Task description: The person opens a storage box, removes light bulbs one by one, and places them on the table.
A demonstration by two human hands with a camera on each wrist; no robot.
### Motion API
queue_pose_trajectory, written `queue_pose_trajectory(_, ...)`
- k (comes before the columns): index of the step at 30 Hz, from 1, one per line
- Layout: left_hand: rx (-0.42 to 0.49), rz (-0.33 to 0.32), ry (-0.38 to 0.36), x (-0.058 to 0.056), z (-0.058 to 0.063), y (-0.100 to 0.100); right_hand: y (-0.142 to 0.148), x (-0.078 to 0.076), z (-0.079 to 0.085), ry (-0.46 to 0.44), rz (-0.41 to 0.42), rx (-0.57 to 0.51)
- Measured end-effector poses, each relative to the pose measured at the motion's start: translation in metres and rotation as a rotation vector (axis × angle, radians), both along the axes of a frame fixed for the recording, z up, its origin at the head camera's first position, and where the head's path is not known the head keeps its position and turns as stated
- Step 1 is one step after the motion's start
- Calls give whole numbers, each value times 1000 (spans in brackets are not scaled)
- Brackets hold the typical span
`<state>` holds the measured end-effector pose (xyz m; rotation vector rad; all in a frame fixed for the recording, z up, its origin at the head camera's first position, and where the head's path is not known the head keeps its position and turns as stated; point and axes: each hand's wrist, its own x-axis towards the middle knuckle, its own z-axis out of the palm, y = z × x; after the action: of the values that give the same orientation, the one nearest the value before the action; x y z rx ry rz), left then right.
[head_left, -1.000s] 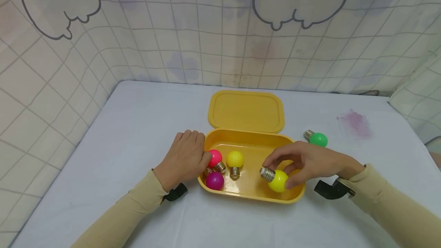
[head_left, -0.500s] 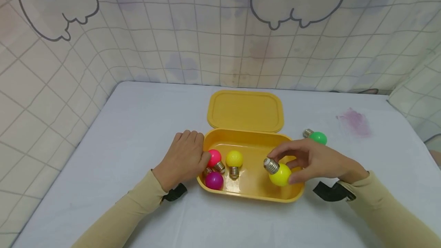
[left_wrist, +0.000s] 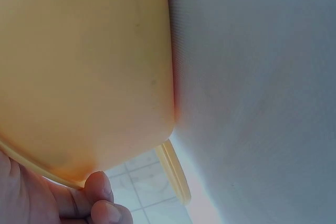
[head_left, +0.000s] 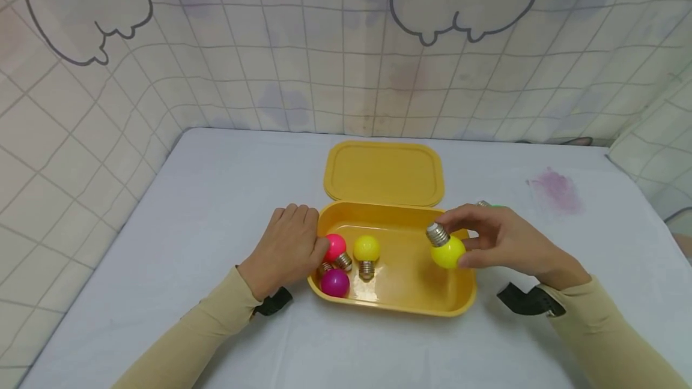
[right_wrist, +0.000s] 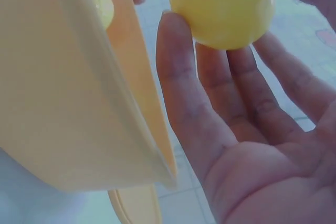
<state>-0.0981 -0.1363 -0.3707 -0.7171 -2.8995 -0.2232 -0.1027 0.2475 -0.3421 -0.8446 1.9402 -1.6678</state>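
Note:
My right hand (head_left: 505, 239) pinches a yellow light bulb (head_left: 447, 253) between thumb and fingers, over the right end of a yellow plastic box (head_left: 400, 306). The bulb's metal screw cap points up and leftward. At the box's left end, my left hand (head_left: 286, 251) grips the rim, the thumb on the inner side. Curled fingertips (left_wrist: 98, 186) show below the rim in the left wrist view. Inside the box lie a pink bulb (head_left: 336, 247), a purple bulb (head_left: 335, 283) and another yellow bulb (head_left: 367, 248), all toward the left.
A flat yellow lid (head_left: 384, 173) lies right behind the box. Beyond my right hand, a green bulb (head_left: 494, 205) is mostly hidden. White cloth (head_left: 216, 197) with a pink stain (head_left: 557, 189) covers the table, and a checked curtain (head_left: 346, 65) hangs behind.
My right hand has raised the yellow bulb up and to the right, turning its cap more upright. It now covers most of the green bulb. The left hand stays on the rim.

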Motion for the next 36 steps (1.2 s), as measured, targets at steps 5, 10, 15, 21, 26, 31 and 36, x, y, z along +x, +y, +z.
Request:
queue_pose_trajectory(5,-1,10,-30,0,0,1,6,-1,0,13,-92,77)
queue_pose_trajectory(10,-2,12,-33,1,1,0,10,-3,1,40,-146,108)
queue_pose_trajectory(15,-4,14,-40,0,2,1,13,-3,1,30,-213,111)
queue_pose_trajectory(21,-11,22,-51,0,1,1,17,-3,5,20,-332,158)
queue_pose_trajectory(26,-2,17,-44,0,1,1,23,-4,8,-6,-423,213)
queue_pose_trajectory(31,-6,16,-44,-1,0,1,32,-8,6,-9,-479,246)
queue_pose_trajectory(36,-6,17,-44,-1,1,1,43,-11,6,-83,-534,284)
